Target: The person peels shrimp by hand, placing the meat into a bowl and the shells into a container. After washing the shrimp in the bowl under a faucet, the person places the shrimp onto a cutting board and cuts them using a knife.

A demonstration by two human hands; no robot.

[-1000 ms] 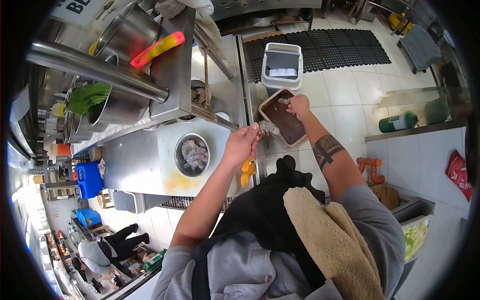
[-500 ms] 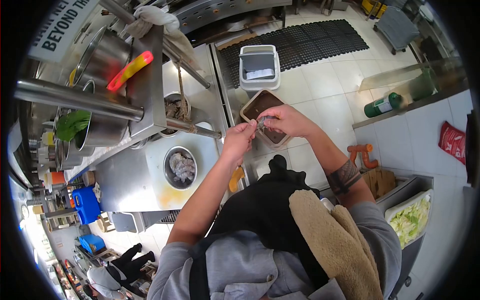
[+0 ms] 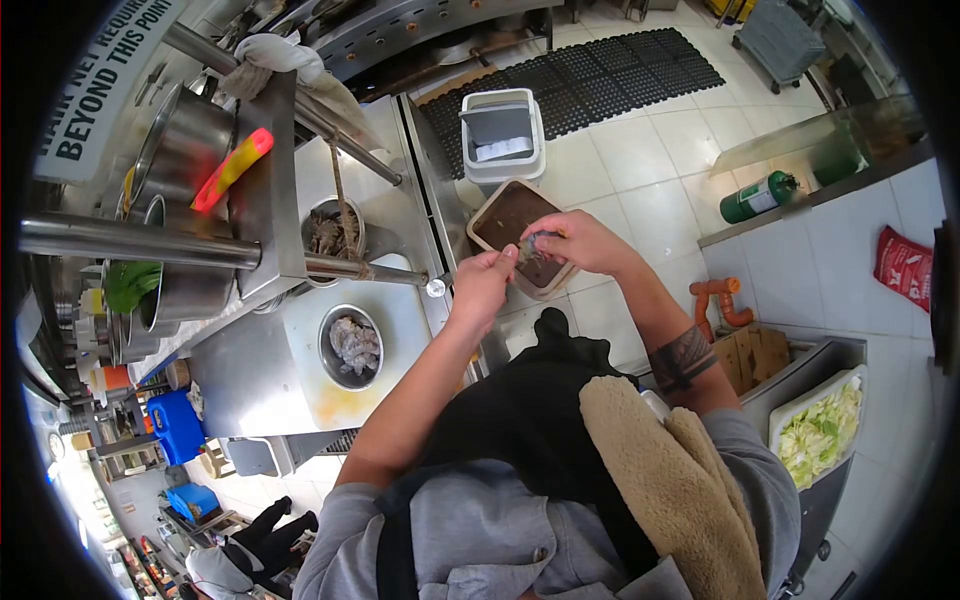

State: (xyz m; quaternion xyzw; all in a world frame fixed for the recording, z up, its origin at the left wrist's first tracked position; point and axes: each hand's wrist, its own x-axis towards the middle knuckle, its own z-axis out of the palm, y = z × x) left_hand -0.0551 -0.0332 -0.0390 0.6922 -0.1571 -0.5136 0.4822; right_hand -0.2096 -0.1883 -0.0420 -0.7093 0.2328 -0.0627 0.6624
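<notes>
Over a square brown-lined bin (image 3: 500,205), my right hand (image 3: 580,243) grips a small grey shrimp (image 3: 527,248). The thumb and fingertips of my left hand (image 3: 487,282) pinch at the shrimp's near side, so both hands meet on it. Part of the shrimp is hidden by the fingers. To the left, a steel bowl (image 3: 326,340) of pale peeled shrimp (image 3: 356,346) stands on a white cutting board (image 3: 400,300). Farther back, a second steel container (image 3: 357,262) holds darker, greyish shrimp (image 3: 325,235).
A steel shelf (image 3: 285,190) with pots and an orange-yellow handle (image 3: 232,170) overhangs the counter at left. Behind the brown bin stands a white-rimmed trash bin (image 3: 503,130). Chopped lettuce (image 3: 820,430) fills a tray at right. Another person (image 3: 235,560) is far off at lower left.
The view has shifted slightly, so the counter and bins appear farther left. Both hands stay together on the shrimp, with only small finger movement.
</notes>
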